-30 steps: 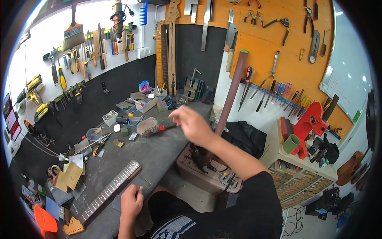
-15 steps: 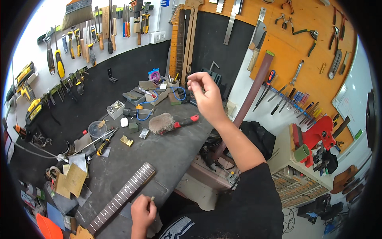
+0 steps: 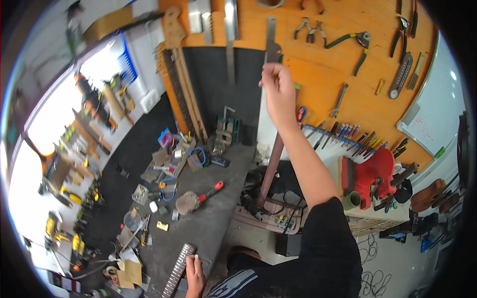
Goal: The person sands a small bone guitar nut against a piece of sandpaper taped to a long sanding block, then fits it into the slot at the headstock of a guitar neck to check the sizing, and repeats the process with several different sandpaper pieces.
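My right hand [image 3: 278, 94] is raised before the orange pegboard [image 3: 318, 74], fingers loosely curled with nothing visible in them, just below a hanging metal blade [image 3: 271, 47]; I cannot tell if it touches it. Low in the view, my left hand [image 3: 195, 275] is closed on a small pale piece [image 3: 197, 258], beside the fretted guitar neck [image 3: 175, 272] on the dark bench. A fluffy brush [image 3: 188, 202] with a red-tipped handle lies farther up the bench.
Small tools and scraps crowd the bench [image 3: 213, 208]'s left side. A maroon post [image 3: 271, 174] stands beyond its right edge. A red machine [image 3: 372, 176] sits on a cabinet to the right, cables [image 3: 370, 278] lie on the floor, and tools hang on both walls.
My right hand has risen from above the brush to high in front of the pegboard. The view has tilted up and turned. My left hand remains beside the guitar neck.
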Available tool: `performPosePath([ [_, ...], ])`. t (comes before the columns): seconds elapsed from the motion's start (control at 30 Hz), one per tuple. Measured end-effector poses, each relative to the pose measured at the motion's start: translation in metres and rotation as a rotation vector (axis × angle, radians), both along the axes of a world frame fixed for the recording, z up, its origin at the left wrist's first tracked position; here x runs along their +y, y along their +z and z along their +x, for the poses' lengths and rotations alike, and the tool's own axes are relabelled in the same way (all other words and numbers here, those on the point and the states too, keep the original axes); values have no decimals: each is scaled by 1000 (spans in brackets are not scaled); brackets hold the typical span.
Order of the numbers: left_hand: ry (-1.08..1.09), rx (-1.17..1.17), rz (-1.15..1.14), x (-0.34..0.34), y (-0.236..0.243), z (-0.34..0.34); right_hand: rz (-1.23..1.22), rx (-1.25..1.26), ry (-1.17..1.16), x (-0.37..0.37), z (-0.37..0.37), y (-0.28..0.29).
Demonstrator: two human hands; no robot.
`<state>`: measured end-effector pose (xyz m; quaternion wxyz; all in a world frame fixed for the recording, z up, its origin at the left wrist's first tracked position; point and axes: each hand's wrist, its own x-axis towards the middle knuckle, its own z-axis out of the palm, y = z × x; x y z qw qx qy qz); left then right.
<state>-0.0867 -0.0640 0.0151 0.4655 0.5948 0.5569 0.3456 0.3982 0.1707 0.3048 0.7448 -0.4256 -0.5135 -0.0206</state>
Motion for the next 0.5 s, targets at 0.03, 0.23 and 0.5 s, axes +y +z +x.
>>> performPosePath([
  [0.03,50,-197,-192,12,17,17,36,84,-10,11,30,29],
  [0.23,-355,115,453,170,194,161,117,-62,-319,71,136,170],
  [0.5,-379,-125,988,301,441,330,-38,-176,-378,95,168,199],
])
